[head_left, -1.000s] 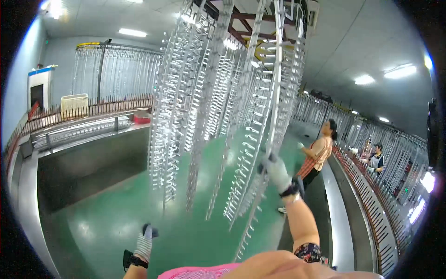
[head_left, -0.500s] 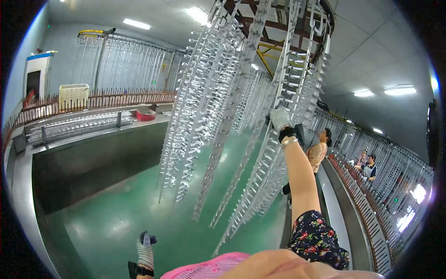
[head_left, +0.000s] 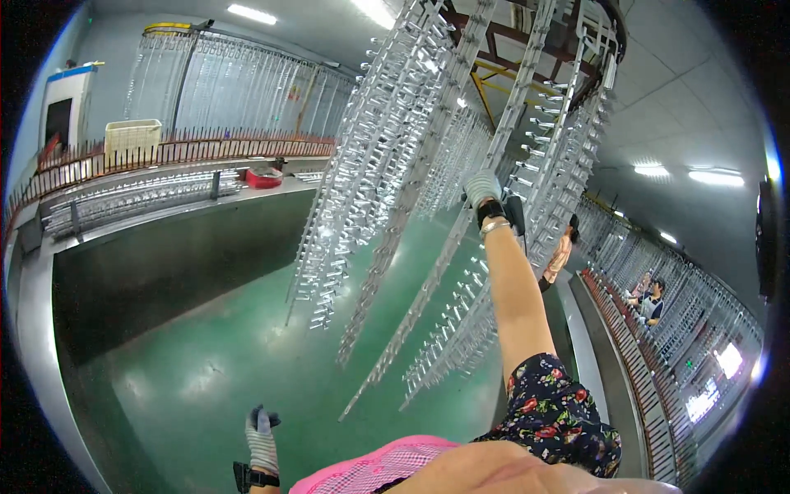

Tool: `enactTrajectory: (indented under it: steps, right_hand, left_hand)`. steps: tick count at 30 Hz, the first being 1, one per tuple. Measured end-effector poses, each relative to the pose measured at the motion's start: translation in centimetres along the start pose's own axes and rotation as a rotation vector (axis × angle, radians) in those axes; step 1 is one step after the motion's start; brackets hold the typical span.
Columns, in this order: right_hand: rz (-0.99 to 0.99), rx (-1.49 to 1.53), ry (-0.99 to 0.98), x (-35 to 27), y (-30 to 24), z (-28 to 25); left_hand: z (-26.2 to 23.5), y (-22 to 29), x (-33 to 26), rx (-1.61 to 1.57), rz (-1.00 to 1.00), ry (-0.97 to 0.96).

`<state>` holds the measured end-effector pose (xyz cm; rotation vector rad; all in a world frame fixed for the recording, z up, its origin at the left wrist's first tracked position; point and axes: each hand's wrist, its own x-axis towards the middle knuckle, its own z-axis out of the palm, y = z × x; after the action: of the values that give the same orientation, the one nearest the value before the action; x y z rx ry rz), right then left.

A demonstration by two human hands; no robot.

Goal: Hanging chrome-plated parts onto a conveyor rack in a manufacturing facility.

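Observation:
My right hand [head_left: 483, 189], in a striped glove with a bracelet and black wristband, is stretched up and forward. It is closed around a long hanging metal rack strip [head_left: 438, 276], though its fingertips are partly hidden. Beside it hang further silvery racks [head_left: 362, 165] with rows of small bright metal parts, suspended from a round brown overhead frame [head_left: 494, 41]. My left hand [head_left: 262, 438], also in a striped glove with dark fingertips, is low at the lower left. Its fingers are slightly bent, the thumb stands apart, and it holds nothing.
A metal-edged trough wall [head_left: 173, 263] stands at the left, with stacked racks [head_left: 132, 202], a red container [head_left: 263, 178] and a cream crate [head_left: 132, 142]. Below lies a green floor [head_left: 206, 354]. A rail with upright pegs [head_left: 629, 354] curves along the right. Co-workers [head_left: 650, 303] stand beyond.
My right hand has moved left and slightly up, from a pronged rack to a flatter strip. The hanging racks have shifted in view. A nearby co-worker is now mostly hidden behind them.

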<state>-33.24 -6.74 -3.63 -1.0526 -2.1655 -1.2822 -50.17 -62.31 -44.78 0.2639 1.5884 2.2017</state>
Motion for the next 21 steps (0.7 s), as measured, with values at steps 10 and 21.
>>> enactTrajectory:
  steps: [10, 21]
  right_hand:
    - [0.167, 0.210, 0.046, 3.3, -4.7, -1.8]
    - [0.367, 1.617, 0.184, -16.2, -19.1, -23.2]
  left_hand:
    - [1.2, 6.8, -2.7, 0.050, 0.030, -0.100]
    - [-3.8, 15.4, -0.2, 0.314, 0.030, -0.198]
